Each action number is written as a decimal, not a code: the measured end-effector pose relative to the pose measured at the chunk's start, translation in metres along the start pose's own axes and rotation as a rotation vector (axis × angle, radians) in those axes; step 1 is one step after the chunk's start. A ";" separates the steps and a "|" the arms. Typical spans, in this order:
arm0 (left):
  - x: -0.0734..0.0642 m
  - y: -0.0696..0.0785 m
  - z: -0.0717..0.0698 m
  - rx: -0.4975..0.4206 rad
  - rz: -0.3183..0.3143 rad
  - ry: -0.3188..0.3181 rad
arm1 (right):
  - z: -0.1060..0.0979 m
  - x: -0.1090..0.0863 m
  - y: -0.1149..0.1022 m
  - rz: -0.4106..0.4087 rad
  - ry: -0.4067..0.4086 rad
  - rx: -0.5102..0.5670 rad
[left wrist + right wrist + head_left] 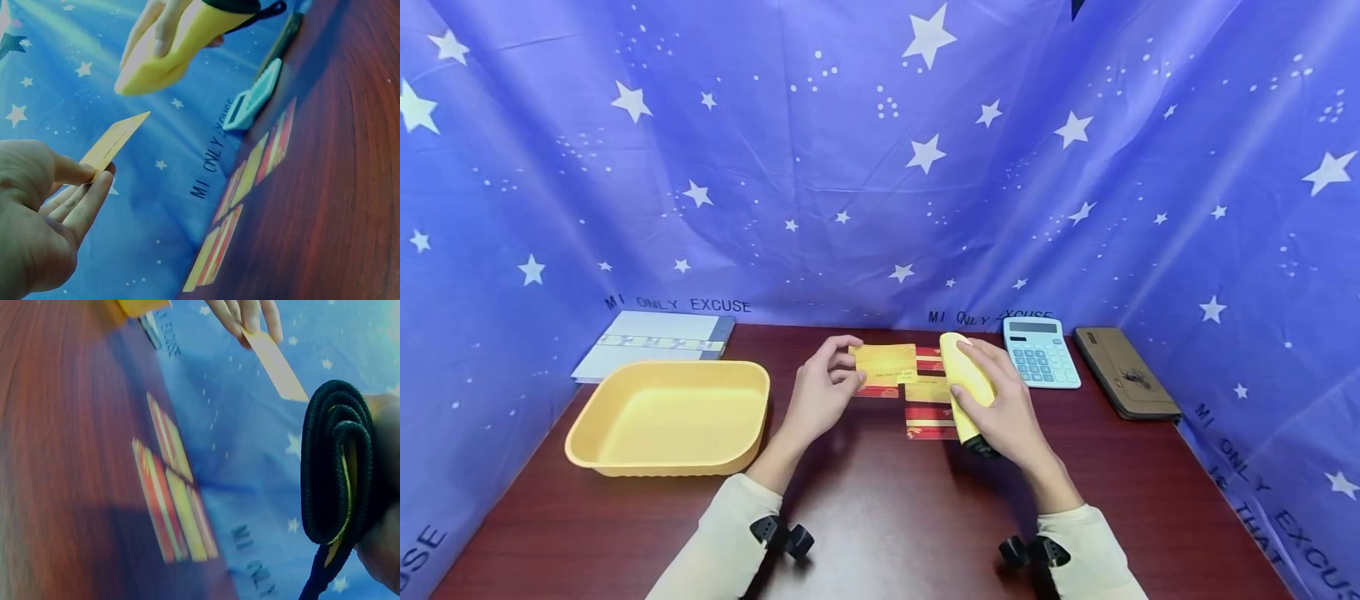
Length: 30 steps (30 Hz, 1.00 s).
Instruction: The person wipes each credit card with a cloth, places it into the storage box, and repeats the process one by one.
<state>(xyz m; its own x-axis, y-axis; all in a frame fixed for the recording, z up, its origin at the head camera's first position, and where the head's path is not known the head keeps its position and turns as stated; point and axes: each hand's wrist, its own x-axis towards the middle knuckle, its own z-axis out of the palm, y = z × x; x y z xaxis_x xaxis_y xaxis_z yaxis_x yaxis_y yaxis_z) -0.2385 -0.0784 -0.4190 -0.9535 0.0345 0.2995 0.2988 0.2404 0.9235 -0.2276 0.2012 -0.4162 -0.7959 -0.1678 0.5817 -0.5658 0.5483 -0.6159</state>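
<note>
Starry curtain behind worktop | left hand pinches gold card near far edge | right hand, fingers curled, grips folded cloth | slack pinch could drop it onto laid-out cards

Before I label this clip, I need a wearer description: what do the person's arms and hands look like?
The left hand and right hand are bare, without gloves. Both arms wear long, plain cream sleeves ending near the wrists. At each cuff sits a small black device with a rounded knob; no cable shows.
</note>
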 end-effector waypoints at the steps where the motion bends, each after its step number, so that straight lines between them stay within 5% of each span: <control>1: 0.000 0.002 0.001 -0.015 -0.001 -0.002 | 0.001 0.001 -0.004 -0.004 0.007 0.004; 30: -0.003 0.011 0.006 -0.190 -0.029 0.019 | 0.051 0.006 -0.041 -0.171 0.007 -0.134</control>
<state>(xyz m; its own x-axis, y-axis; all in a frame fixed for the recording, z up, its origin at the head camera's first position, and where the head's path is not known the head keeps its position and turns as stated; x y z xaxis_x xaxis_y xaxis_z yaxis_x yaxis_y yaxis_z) -0.2323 -0.0698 -0.4118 -0.9614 0.0119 0.2749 0.2751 0.0539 0.9599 -0.2200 0.1354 -0.4147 -0.6891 -0.2623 0.6756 -0.6584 0.6161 -0.4323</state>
